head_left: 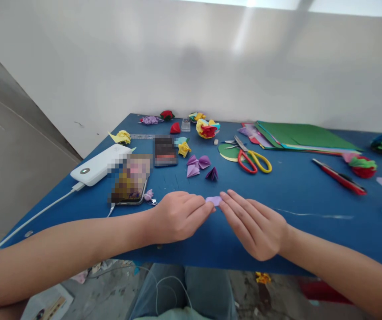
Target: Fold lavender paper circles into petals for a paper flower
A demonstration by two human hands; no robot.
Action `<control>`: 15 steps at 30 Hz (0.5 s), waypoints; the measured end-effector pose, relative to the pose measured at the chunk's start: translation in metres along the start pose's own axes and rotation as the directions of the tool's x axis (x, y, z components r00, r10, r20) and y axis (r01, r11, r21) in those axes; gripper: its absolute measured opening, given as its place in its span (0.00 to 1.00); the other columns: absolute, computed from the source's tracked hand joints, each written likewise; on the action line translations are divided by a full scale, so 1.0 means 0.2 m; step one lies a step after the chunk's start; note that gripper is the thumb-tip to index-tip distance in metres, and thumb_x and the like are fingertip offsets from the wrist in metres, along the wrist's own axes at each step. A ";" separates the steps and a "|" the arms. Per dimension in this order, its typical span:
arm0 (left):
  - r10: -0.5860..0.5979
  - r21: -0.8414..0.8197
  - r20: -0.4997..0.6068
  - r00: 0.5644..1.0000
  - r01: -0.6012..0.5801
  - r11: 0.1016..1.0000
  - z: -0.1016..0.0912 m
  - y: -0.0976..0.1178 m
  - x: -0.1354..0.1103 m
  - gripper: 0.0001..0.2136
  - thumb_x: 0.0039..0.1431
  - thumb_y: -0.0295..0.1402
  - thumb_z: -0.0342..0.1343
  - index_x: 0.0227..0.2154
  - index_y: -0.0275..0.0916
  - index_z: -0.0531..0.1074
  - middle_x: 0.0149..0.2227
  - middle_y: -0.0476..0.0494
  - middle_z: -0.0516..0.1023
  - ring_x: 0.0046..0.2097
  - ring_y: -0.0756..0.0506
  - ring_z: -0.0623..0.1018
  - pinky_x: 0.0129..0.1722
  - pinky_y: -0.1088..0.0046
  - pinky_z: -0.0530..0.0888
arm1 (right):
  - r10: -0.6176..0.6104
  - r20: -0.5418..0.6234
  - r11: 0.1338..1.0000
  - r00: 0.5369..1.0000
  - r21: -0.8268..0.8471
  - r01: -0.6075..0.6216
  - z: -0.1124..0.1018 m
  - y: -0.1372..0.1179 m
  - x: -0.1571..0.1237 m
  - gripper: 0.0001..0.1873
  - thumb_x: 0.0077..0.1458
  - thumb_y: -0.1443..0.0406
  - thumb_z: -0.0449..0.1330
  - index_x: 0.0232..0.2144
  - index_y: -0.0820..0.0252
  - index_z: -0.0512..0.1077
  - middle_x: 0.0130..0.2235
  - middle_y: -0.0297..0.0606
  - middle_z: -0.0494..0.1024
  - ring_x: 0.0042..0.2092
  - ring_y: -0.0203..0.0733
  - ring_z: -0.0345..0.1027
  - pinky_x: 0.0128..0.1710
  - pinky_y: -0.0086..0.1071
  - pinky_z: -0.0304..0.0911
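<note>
Lilac paper piece [213, 201] noted between the two hands, a little in from the near edge of the blue surface [191, 255], short of the middle. I read its long axis as running side to side, roughly along that near edge, with one end toward each hand. Left hand [177, 218]: fingers bunched together, pinching the left end. Right hand [257, 226]: fingers straight and pressed side by side, tips on the right end; the thumb is hidden, so I judge the grip a pinch from the fingertips alone. Both hands touch the paper, so I log neither as nearer. Just beyond, toward the far edge, lie folded purple pieces [192, 170] and, apart from them, a darker folded piece [212, 174]. Scissors [255, 161] lie to the right of these, blades partly over a round paper stack [229, 155]. Phone [131, 182] and power bank [101, 165] sit toward the left edge; a red-and-black cutter [340, 177] lies well off to the right, short of the stacked coloured sheets [304, 135]. Containers: one small clear box [185, 126] by the far edge, near the far left corner; contents too small for me to tell.
</note>
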State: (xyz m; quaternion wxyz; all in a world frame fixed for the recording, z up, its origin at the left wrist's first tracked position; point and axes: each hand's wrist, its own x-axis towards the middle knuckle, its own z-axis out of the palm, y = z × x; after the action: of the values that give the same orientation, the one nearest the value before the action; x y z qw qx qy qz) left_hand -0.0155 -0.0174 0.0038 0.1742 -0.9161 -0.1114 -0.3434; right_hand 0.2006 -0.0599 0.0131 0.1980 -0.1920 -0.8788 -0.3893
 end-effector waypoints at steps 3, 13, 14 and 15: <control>0.023 0.021 0.001 1.000 -0.023 1.000 0.00 -0.01 0.00 0.07 0.57 0.27 0.51 0.38 0.29 0.66 0.29 0.44 0.74 0.28 0.50 0.73 0.25 0.74 0.69 | 0.002 0.024 0.999 1.000 -0.037 -0.002 0.00 -0.01 0.00 0.16 0.55 0.71 0.47 0.41 0.76 0.69 0.42 0.57 0.75 0.45 0.53 0.70 0.33 0.36 0.66; 0.197 0.186 0.111 0.974 -0.215 0.959 -0.03 -0.02 0.03 0.10 0.58 0.27 0.49 0.40 0.25 0.67 0.25 0.44 0.72 0.25 0.49 0.72 0.20 0.72 0.65 | 0.040 0.051 0.996 0.998 -0.086 -0.036 0.05 -0.04 0.00 0.15 0.55 0.72 0.48 0.41 0.78 0.69 0.41 0.58 0.75 0.44 0.53 0.70 0.33 0.36 0.66; 0.194 0.195 0.115 0.974 -0.214 0.957 -0.03 -0.02 0.03 0.10 0.58 0.27 0.49 0.40 0.25 0.67 0.26 0.43 0.72 0.25 0.49 0.72 0.20 0.72 0.65 | 0.045 0.052 0.995 0.998 -0.088 -0.041 0.05 -0.04 0.00 0.15 0.55 0.72 0.48 0.41 0.78 0.70 0.41 0.57 0.75 0.43 0.53 0.70 0.33 0.36 0.66; 0.187 0.200 0.113 0.976 -0.207 0.958 -0.02 -0.02 0.03 0.10 0.58 0.27 0.49 0.40 0.25 0.67 0.26 0.43 0.73 0.25 0.49 0.71 0.20 0.72 0.65 | 0.052 0.051 0.995 0.997 -0.085 -0.048 0.05 -0.04 0.00 0.15 0.55 0.72 0.48 0.40 0.77 0.70 0.41 0.57 0.75 0.43 0.53 0.71 0.32 0.36 0.66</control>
State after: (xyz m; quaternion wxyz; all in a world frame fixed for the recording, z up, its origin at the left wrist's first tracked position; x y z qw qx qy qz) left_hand -0.0155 -0.0159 0.0115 0.2981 -0.9140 -0.0630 -0.2678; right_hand 0.1941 -0.0569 0.0023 0.1758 -0.2324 -0.8616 -0.4156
